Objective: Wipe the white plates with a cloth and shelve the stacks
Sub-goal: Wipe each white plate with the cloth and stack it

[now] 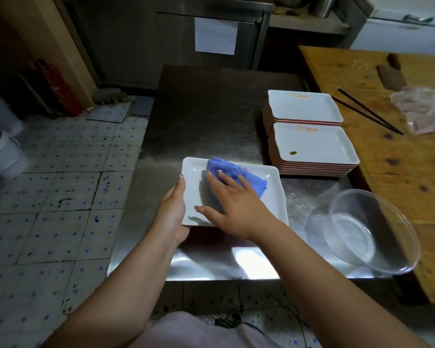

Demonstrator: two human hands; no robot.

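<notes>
Left hand: lower centre, grips the plate's left edge, thumb on the rim, steadying it.
Right hand: fingers flat, pressing the blue cloth down to wipe.
Plate: white, centre frame, on the steel counter.
Clear bowl: lower right, tilted.
Stacks: two, centre right, awaiting shelving; the nearer top plate shows a green spot.

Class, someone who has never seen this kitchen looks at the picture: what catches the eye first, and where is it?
The blue cloth stands out, pressed by the right hand onto a white plate that the left hand grips at its edge, mid steel table. Behind to the right stand two plate stacks; the nearer top plate shows a dark spot.
</notes>
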